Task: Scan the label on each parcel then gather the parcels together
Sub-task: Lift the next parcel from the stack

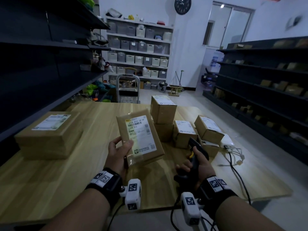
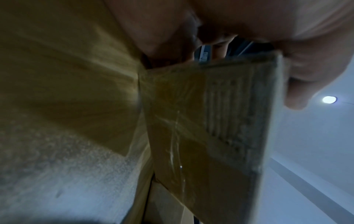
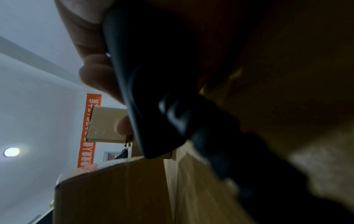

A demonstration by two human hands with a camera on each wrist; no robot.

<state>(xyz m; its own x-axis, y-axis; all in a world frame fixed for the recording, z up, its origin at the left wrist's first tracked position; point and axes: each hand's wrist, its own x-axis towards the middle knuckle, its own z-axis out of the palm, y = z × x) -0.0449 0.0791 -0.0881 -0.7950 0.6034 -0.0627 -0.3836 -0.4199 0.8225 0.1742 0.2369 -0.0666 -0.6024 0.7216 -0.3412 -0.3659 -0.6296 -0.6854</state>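
Parcels of brown cardboard are spread over the light wooden table (image 1: 93,117). One flat brown parcel with a white printed label (image 1: 140,136) is lifted clear of the table near its front edge, pinched at its lower left corner by the left hand (image 1: 119,151), thumb on the label face and fingers curled behind. It is tilted so the label faces up and back toward the person, its long axis running from the holding hand up and away toward the far edge.

Just to its right and a little lower, the right hand (image 1: 195,161) is wrapped round the grip of a black handheld barcode scanner (image 1: 196,150), whose head points up and forward, not squarely at the label. The scan seems to turn on swinging that head leftward onto the barcode near the label's top.

A cluster of small brown boxes (image 1: 181,124) stands toward the far right corner, a wide flat brown box (image 1: 50,132) alone near the left edge.
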